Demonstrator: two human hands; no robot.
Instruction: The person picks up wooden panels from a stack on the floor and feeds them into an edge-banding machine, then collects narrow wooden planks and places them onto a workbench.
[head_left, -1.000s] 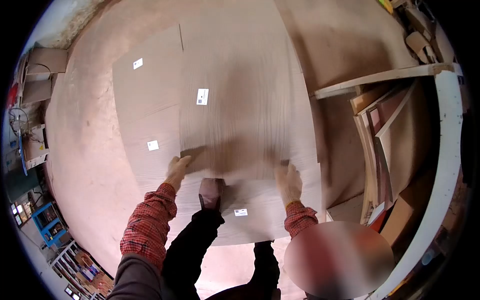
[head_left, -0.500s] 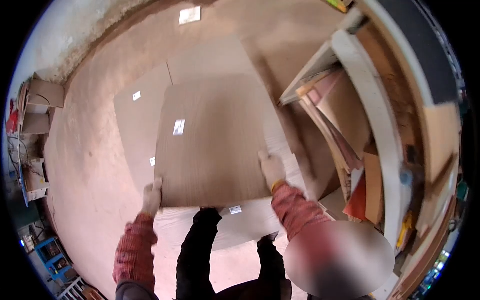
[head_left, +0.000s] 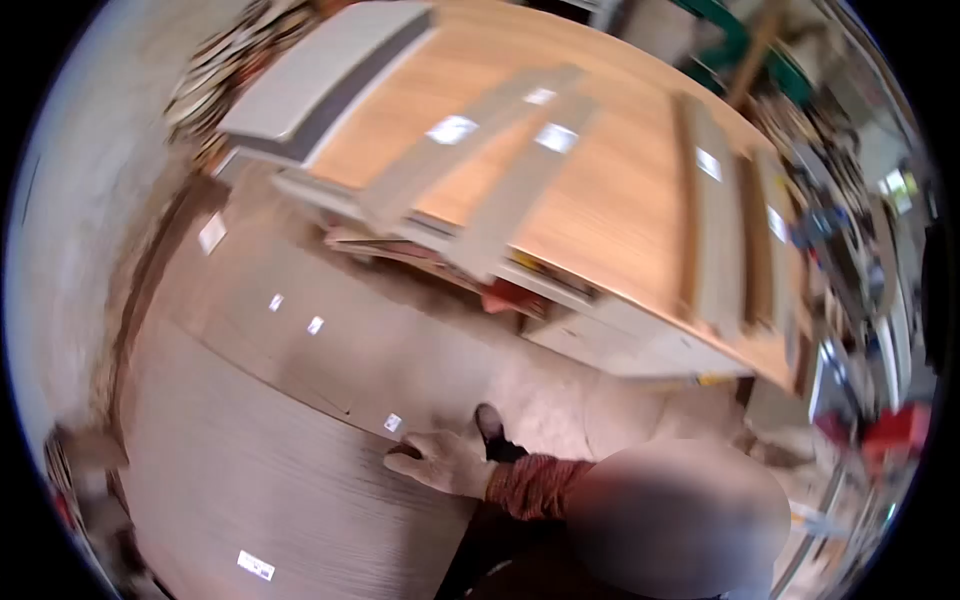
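Observation:
A gloved right hand, my right hand (head_left: 440, 464), grips the edge of a large wood-grain panel (head_left: 270, 470) at the lower left, its fingers wrapped over the edge. The panel bears a white label (head_left: 256, 565) near the bottom. My left hand is outside the view. Beyond the held panel, other flat brown panels (head_left: 350, 345) with small white labels lie on the floor. A shoe (head_left: 489, 422) shows just past my right hand.
A wood-topped workbench (head_left: 610, 190) crosses the upper view, bearing labelled strips (head_left: 530, 180) and a grey-white board (head_left: 330, 75). Stacked pieces (head_left: 235, 70) stand by the left wall (head_left: 75, 220). Something red (head_left: 895, 430) is at the far right.
The view has swung right toward the workbench. The panel was lifted off the floor panels with both hands and now appears at the lower left. My left hand has left the view.

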